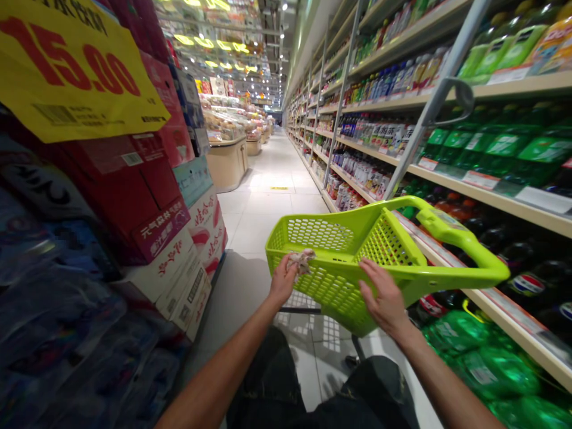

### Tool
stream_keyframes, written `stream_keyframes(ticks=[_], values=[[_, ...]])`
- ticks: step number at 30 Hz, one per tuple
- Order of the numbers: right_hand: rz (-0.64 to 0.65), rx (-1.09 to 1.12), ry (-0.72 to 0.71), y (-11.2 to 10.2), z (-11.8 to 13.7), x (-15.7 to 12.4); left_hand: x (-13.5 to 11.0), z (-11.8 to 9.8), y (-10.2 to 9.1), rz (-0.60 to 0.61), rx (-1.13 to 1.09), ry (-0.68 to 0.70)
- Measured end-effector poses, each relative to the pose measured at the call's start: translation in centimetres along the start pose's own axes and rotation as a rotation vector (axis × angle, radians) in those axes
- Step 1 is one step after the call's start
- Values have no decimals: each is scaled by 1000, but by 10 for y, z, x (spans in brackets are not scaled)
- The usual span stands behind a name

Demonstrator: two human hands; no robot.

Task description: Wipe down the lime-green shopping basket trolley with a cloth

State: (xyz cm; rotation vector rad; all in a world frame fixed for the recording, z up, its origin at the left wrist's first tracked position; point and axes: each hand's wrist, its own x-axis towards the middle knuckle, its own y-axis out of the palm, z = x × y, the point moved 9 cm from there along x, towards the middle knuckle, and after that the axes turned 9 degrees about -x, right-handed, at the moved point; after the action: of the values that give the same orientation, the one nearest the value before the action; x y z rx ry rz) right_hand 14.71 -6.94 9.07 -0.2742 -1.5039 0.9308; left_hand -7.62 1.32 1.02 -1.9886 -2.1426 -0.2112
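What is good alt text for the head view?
Left hand holding a crumpled cloth at the near side of a green shopping cart, right hand at the same side. Bottles line shelves at right; boxes stand stacked at left.

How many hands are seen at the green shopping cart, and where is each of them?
2. The left hand holds a crumpled cloth or tissue at the near side of the cart, farther from the handle; the right hand is at the same side, nearer the handle.
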Motion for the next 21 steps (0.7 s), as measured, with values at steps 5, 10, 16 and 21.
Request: stream_keyframes(ticks=[5, 10, 16, 21], values=[[206, 378, 99, 83, 75, -7, -37, -1, 55, 208, -418, -239], [163, 393, 90, 88, 64, -3, -49, 6, 67, 487, -315, -327], [-209, -106, 125, -42, -49, 11, 13, -9, 26, 230, 448, 118], [-328, -520, 257, -118, -145, 3, 37, -4, 49, 282, 864, 226]])
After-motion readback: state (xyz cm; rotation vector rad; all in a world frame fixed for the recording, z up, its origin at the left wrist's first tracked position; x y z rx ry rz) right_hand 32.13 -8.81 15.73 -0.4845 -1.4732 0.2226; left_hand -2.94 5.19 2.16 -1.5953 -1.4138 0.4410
